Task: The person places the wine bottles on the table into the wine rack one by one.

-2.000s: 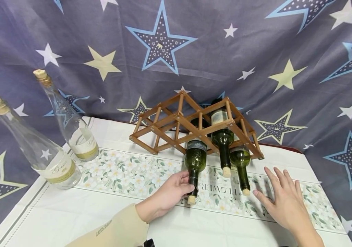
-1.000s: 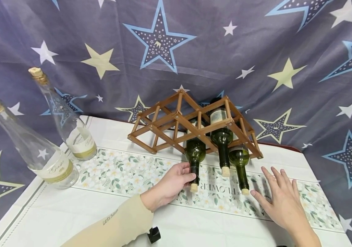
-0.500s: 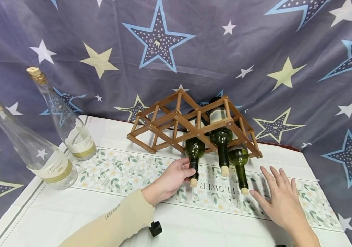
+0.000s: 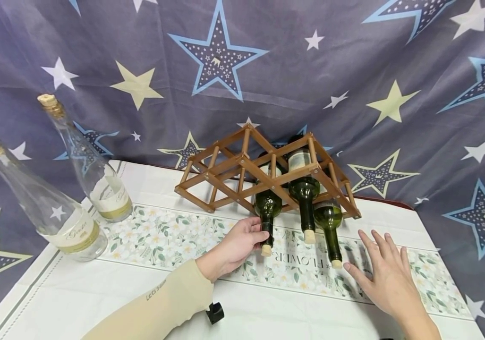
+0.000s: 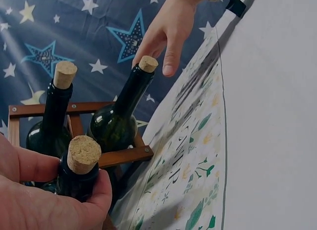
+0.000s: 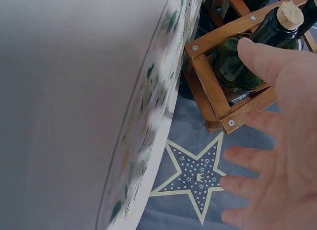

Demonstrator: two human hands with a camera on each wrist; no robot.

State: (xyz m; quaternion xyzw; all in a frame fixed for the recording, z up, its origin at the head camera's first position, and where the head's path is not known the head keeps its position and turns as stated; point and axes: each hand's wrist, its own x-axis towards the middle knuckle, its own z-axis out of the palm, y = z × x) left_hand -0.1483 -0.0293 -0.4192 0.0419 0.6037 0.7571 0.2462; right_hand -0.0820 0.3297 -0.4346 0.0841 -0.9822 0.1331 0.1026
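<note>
A brown wooden wine rack (image 4: 242,163) stands at the back of the table, with three corked green wine bottles lying in it, necks toward me. My left hand (image 4: 242,243) pinches the neck of the left wine bottle (image 4: 268,205) between thumb and fingers, just behind its cork (image 5: 84,154). The middle bottle (image 4: 306,189) lies higher in the rack. The right bottle (image 4: 329,217) sits low at the rack's right end. Beside that one, my right hand (image 4: 388,276) is spread with fingers apart, holding nothing; its thumb points toward the right bottle's cork (image 4: 336,264).
Two clear corked bottles with white and gold labels stand at the left: a nearer bottle (image 4: 72,226) and a farther bottle (image 4: 108,189). A floral runner (image 4: 170,236) crosses the white tablecloth (image 4: 140,283). Behind the rack hangs a star-patterned curtain (image 4: 293,75).
My left hand has pushed the left bottle deeper into the rack, its cork moving away from me. In the last half second it has barely moved. My right hand stays spread at the right.
</note>
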